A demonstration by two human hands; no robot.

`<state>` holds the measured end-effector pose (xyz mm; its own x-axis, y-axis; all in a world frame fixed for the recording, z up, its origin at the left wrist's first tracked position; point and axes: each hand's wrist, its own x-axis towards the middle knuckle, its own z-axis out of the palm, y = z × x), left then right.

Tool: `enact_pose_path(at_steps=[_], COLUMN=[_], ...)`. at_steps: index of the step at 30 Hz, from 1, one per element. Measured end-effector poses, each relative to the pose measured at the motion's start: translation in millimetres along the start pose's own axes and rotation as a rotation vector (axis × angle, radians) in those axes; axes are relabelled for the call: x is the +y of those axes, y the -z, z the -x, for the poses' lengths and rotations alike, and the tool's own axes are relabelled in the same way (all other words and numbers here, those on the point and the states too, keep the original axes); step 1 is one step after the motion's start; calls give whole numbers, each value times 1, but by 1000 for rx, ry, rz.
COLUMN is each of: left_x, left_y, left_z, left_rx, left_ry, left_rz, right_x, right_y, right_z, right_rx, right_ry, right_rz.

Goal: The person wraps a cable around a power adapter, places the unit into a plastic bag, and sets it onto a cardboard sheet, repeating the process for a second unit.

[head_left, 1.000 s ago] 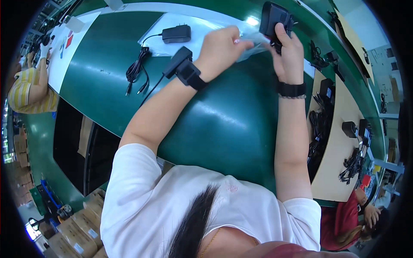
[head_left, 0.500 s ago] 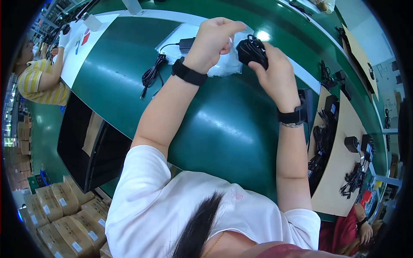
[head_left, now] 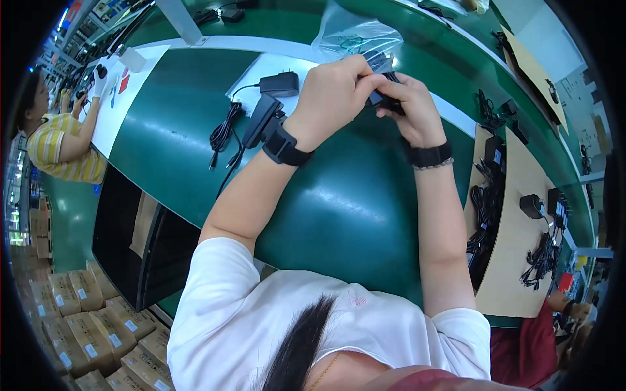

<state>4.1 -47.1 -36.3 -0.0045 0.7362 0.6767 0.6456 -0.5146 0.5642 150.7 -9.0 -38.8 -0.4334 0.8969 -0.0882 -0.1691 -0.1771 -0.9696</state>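
Right into the grip: clamped with the right hand point(head_left: 418, 114) on a dark adapter point(head_left: 378, 99), mostly buried behind knuckles, between both hands. Just to the left, pinching at the same spot with the left hand point(head_left: 332, 98), thumb against fingers; can't tell whether on casing, lead or film. Just beyond the fingers, on to a clear plastic bag point(head_left: 358, 32), crumpled and thin. Could snag or split there if forced against a hard corner. Could slip from the right hand as well, given a smooth casing and fingers so crowded. Now left of the left hand: near a second adapter point(head_left: 279, 83) and a coiled cable point(head_left: 225, 130) on the surface point(head_left: 332, 215). Could get hooked and dragged by a sweep of the wrist-strapped device point(head_left: 261, 120), with a trailing lead so close to the coil.
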Motion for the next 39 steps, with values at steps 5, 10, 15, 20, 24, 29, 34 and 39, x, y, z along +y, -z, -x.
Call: enact_pose_path(at_steps=[5, 10, 15, 20, 24, 29, 34, 39], left_x=[3, 1, -9, -4, -1, 8, 7, 16], left_y=[10, 38, 44, 10, 10, 14, 4, 2], left_z=[-5, -6, -7, 1, 0, 6, 9, -2], left_rx=[-12, -253, -189, -233, -300, -242, -122, -276], left_ry=[-199, -98, -63, -27, -118, -22, -171, -69], left_rz=[-59, -20, -113, 109, 105, 255, 97, 259], right_x=[-6, -5, -14, -2, 20, 38, 27, 21], right_y=[1, 12, -1, -16, -15, -16, -16, -7], right_z=[8, 5, 14, 4, -4, -9, -6, -21], right_rx=[3, -8, -9, 168, 271, 492, 247, 8], right_ry=[-37, -50, 62, 21, 466, 1027, 887, 96], right_rz=[-231, 38, 8, -496, -32, 878, 967, -300])
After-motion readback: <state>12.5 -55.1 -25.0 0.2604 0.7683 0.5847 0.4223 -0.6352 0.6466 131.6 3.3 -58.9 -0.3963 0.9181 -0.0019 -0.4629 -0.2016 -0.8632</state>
